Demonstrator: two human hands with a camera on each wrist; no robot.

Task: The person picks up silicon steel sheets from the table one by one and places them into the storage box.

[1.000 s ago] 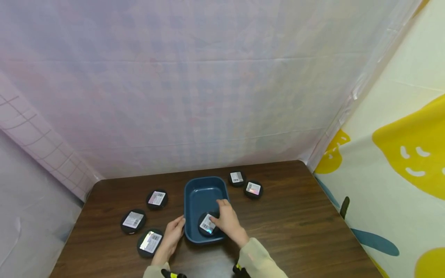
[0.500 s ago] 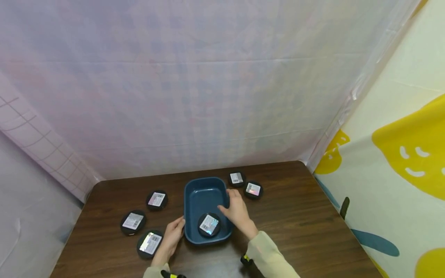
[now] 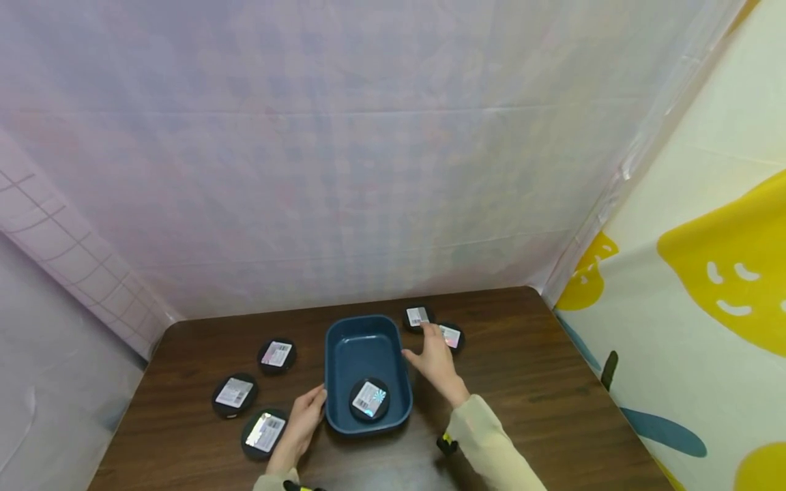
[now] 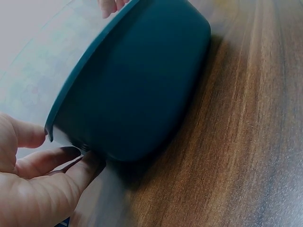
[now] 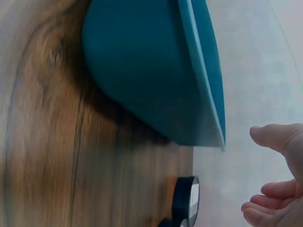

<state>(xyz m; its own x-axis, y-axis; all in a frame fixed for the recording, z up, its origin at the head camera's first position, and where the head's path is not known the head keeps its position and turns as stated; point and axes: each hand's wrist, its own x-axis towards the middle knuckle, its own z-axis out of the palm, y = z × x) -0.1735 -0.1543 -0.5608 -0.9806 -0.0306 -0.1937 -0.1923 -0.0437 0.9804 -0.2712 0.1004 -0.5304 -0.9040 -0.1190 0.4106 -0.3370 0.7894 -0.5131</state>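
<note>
A blue rectangular tub (image 3: 362,341) stands in the middle of the table. My left hand (image 3: 303,421) holds its left side, with the thumb at the rim and fingers against the outer wall (image 4: 128,85). Inside, near the front end, lies a flat round black case (image 3: 370,399) with a barcode label. My right hand (image 3: 437,360) is in the air just right of the tub, thumb and fingers apart, holding nothing. Beyond its fingertips are two more black round cases, one farther back (image 3: 417,316) and one at the right (image 3: 453,337), partly covered by the hand.
Left of the tub lie three more labelled round cases: a back one (image 3: 277,355), a far-left one (image 3: 235,395) and a front one (image 3: 265,434). The brown wooden table (image 3: 540,409) ends at a curtain (image 3: 344,204) behind. A lemon-print cloth (image 3: 706,286) hangs at the right.
My right hand has let go of the case in the tub, come out over the right rim and moved toward the two cases at the back right. My left hand has stayed put.
</note>
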